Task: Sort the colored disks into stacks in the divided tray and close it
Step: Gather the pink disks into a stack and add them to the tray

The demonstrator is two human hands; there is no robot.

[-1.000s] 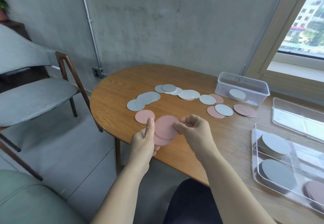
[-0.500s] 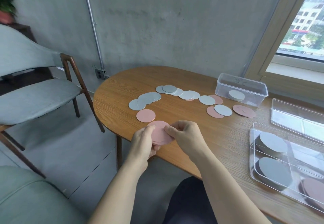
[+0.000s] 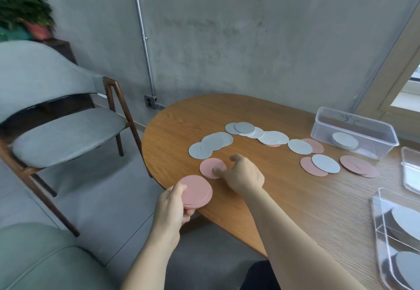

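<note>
My left hand (image 3: 171, 208) grips a small stack of pink disks (image 3: 197, 190) at the table's near edge. My right hand (image 3: 242, 175) reaches left over the table, its fingertips touching a single pink disk (image 3: 210, 167) that lies flat on the wood. Grey disks (image 3: 210, 145) and more pink disks (image 3: 358, 166) lie scattered in an arc across the table. The clear divided tray (image 3: 379, 233) sits at the right edge with grey stacks (image 3: 406, 220) in its compartments.
A clear plastic box (image 3: 354, 130) with one grey disk inside stands at the back right. A clear lid (image 3: 410, 171) lies beside it. A grey chair (image 3: 59, 135) stands to the left of the round wooden table (image 3: 284, 199).
My hands have parted. The right hand left the pink stack and moved forward onto the lone pink disk on the table. The left hand keeps the stack.
</note>
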